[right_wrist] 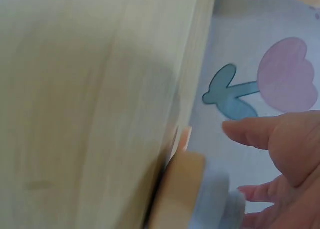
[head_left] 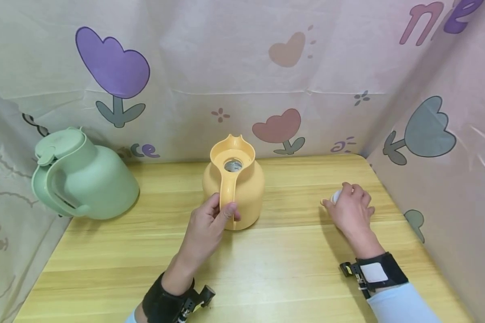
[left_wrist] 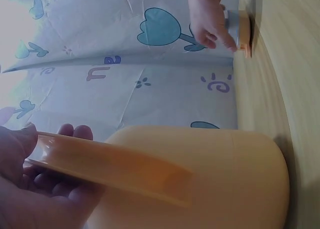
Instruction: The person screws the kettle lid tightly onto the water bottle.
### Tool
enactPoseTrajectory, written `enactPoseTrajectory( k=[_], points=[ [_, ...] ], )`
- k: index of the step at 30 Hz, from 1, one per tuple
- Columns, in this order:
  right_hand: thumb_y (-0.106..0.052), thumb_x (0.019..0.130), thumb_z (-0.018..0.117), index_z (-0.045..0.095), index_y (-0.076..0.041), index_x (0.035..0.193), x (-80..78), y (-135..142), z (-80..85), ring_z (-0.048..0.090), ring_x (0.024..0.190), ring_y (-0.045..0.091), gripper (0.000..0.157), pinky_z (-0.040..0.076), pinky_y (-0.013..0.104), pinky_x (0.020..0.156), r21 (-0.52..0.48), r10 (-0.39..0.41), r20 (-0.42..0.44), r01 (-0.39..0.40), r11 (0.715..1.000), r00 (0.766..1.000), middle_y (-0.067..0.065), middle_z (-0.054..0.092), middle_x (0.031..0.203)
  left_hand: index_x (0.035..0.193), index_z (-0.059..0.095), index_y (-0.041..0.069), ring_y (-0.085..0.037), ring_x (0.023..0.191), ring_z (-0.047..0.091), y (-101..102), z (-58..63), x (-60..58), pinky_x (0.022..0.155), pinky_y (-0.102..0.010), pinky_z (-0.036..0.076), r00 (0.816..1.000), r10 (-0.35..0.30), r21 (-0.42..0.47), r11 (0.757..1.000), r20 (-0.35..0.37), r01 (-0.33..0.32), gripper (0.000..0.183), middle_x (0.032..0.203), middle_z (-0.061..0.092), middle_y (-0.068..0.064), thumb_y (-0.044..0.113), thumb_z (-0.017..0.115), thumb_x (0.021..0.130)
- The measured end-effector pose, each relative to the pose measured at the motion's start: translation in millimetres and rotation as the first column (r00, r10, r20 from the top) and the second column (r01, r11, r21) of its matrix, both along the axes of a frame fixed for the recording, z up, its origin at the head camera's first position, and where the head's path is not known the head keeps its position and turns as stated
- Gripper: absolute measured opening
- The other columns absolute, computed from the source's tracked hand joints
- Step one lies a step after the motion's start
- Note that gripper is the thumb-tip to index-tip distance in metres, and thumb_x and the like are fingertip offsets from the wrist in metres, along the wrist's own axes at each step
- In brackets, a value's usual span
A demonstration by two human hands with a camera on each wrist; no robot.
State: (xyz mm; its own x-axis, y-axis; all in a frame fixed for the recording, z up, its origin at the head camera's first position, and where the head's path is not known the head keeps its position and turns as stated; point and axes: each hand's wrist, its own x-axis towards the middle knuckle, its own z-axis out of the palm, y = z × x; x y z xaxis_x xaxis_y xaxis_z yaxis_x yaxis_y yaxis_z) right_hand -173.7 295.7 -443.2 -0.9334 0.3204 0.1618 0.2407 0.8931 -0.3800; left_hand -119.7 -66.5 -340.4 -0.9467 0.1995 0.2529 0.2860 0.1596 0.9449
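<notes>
A yellow insulated jug [head_left: 250, 193] stands upright in the middle of the wooden table, its round mouth uncovered. My left hand [head_left: 206, 224] grips the jug's handle [head_left: 227, 186], thumb along the near side; the left wrist view shows fingers wrapped around the same handle [left_wrist: 115, 164]. Over at the right, my right hand [head_left: 351, 211] hovers with spread fingers at a small lid [head_left: 336, 196]. In the right wrist view that lid has a yellow rim [right_wrist: 182, 189] and a pale grey-white part facing up. The thumb [right_wrist: 250, 131] is apart from it there.
A green insulated jug [head_left: 97, 179] with its lid on stands at the back left of the table [head_left: 283, 269]. Patterned cloth [head_left: 210, 67] hangs behind the table and along both sides.
</notes>
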Motion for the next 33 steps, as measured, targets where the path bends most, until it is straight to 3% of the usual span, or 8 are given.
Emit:
enactPoseTrajectory(
  k=[6, 11, 17, 22, 24, 30, 33],
  points=[
    [-0.029, 0.088, 0.066, 0.026, 0.013, 0.140, -4.2, 0.7, -3.7, 0.024, 0.121, 0.063, 0.078, 0.037, 0.076, 0.080, -0.036, 0.027, 0.051, -0.025, 0.999, 0.998, 0.044, 0.027, 0.135, 0.093, 0.062, 0.003, -0.024, 0.078, 0.064, -0.9, -0.7, -1.0, 0.070, -0.032, 0.054, 1.000, -0.013, -0.005, 1.000, -0.020, 0.013, 0.016, 0.079, 0.069, -0.013, 0.018, 0.059, 0.096],
    [-0.022, 0.084, 0.071, 0.027, 0.013, 0.140, -11.3, -13.1, -3.8, 0.029, 0.117, 0.057, 0.080, 0.040, 0.071, 0.082, -0.047, 0.147, 0.007, -0.147, 0.988, 0.989, 0.042, 0.031, 0.133, 0.093, 0.062, 0.003, -0.022, 0.077, 0.063, -1.7, -0.3, -0.7, 0.070, -0.033, 0.053, 1.000, -0.012, -0.015, 1.000, -0.016, 0.011, 0.017, 0.079, 0.069, -0.011, 0.019, 0.059, 0.096],
    [-0.028, 0.076, 0.080, 0.029, 0.006, 0.143, -27.5, -39.0, -6.3, 0.032, 0.119, 0.048, 0.091, 0.041, 0.065, 0.091, -0.108, 0.334, 0.002, -0.332, 0.937, 0.943, 0.035, 0.033, 0.136, 0.093, 0.062, 0.002, -0.022, 0.078, 0.063, -2.1, 0.9, -0.5, 0.072, -0.038, 0.054, 1.000, -0.028, -0.014, 1.000, 0.000, 0.028, 0.019, 0.080, 0.069, -0.011, 0.021, 0.059, 0.096],
    [-0.035, 0.074, 0.083, 0.029, 0.000, 0.144, -38.1, -56.2, -8.3, 0.035, 0.124, 0.043, 0.095, 0.040, 0.063, 0.098, -0.153, 0.434, -0.003, -0.429, 0.890, 0.901, 0.030, 0.031, 0.142, 0.093, 0.063, 0.002, -0.023, 0.077, 0.063, -3.3, 1.0, 0.1, 0.070, -0.032, 0.053, 1.000, -0.026, -0.026, 0.999, -0.002, 0.026, 0.019, 0.080, 0.069, -0.011, 0.020, 0.059, 0.096],
    [-0.038, 0.073, 0.083, 0.028, 0.000, 0.145, -39.4, -58.8, -9.1, 0.036, 0.123, 0.043, 0.098, 0.040, 0.062, 0.099, -0.159, 0.443, 0.000, -0.437, 0.885, 0.897, 0.030, 0.031, 0.142, 0.093, 0.063, 0.002, -0.024, 0.077, 0.063, -3.8, 0.9, 0.3, 0.069, -0.030, 0.052, 1.000, -0.026, -0.029, 0.999, -0.001, 0.026, 0.018, 0.080, 0.069, -0.011, 0.020, 0.059, 0.096],
    [-0.047, 0.068, 0.084, 0.017, 0.005, 0.147, -33.4, -51.7, -12.8, 0.036, 0.123, 0.047, 0.116, 0.035, 0.064, 0.101, -0.183, 0.392, 0.075, -0.374, 0.909, 0.917, 0.036, 0.034, 0.136, 0.093, 0.063, 0.003, -0.030, 0.079, 0.062, -5.0, 1.4, 1.8, 0.069, -0.031, 0.052, 0.999, -0.035, -0.029, 0.999, 0.005, 0.035, 0.017, 0.080, 0.069, -0.011, 0.020, 0.059, 0.096],
    [-0.044, 0.068, 0.085, 0.016, 0.009, 0.145, -31.0, -45.9, -15.0, 0.035, 0.125, 0.049, 0.116, 0.033, 0.065, 0.102, -0.209, 0.396, 0.117, -0.368, 0.906, 0.911, 0.037, 0.036, 0.136, 0.093, 0.063, 0.004, -0.030, 0.079, 0.062, -5.5, 2.0, 2.7, 0.069, -0.029, 0.051, 0.999, -0.035, -0.030, 0.999, 0.001, 0.035, 0.017, 0.080, 0.069, -0.011, 0.020, 0.059, 0.096]
  ],
)
